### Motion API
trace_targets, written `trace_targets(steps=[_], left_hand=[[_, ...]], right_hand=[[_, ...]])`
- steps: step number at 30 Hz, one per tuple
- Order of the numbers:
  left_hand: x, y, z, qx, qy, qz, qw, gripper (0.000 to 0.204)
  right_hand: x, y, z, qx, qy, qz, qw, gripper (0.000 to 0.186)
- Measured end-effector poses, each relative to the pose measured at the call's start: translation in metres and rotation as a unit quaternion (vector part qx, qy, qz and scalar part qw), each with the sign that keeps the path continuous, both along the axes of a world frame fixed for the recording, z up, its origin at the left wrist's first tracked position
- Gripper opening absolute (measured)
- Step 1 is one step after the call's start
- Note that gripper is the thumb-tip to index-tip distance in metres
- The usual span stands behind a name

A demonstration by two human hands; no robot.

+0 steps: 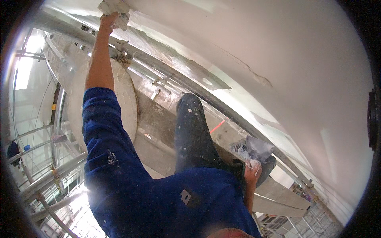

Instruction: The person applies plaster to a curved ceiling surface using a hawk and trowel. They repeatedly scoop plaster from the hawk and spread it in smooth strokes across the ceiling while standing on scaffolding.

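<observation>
My left hand (pixel 110 22) reaches up at the top, fingers closed on a pale, plaster-smeared tool (pixel 118 9) against the white wall surface (pixel 278 59), which has a long crack and rough grey patches. Low on the right, my right hand (pixel 252 169) grips a plaster-coated tool with a wide grey metal blade (pixel 258 147), a trowel or scraper, beside my shoe. My bent leg in paint-spotted dark trousers (pixel 192 135) is between the two hands.
A large pale round disc (pixel 83 111) lies beside my left arm. Dusty scaffold boards (pixel 278 190) run beneath me, with a steel tube (pixel 170 71) along the wall and a clamp (pixel 123 55) on it. More scaffolding (pixel 51 166) and a red bar (pixel 217 126) show lower down.
</observation>
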State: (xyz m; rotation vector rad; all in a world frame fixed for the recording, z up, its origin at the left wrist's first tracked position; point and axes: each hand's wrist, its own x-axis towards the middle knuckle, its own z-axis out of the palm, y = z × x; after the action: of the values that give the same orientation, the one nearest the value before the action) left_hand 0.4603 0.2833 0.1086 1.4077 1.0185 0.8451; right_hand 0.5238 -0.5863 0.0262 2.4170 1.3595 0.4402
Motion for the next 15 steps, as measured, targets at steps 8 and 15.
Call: trace_targets(steps=[8,15], left_hand=[[0.011,-0.016,-0.031,-0.025,-0.004,-0.035,0.999,0.042],[0.068,-0.188,-0.036,0.011,-0.040,-0.038,0.998,0.035]], right_hand=[[-0.009,-0.012,0.007,-0.041,0.036,-0.069,0.996,0.028],[0.001,-0.030,0.031,-0.100,-0.024,-0.042,0.994,0.032]])
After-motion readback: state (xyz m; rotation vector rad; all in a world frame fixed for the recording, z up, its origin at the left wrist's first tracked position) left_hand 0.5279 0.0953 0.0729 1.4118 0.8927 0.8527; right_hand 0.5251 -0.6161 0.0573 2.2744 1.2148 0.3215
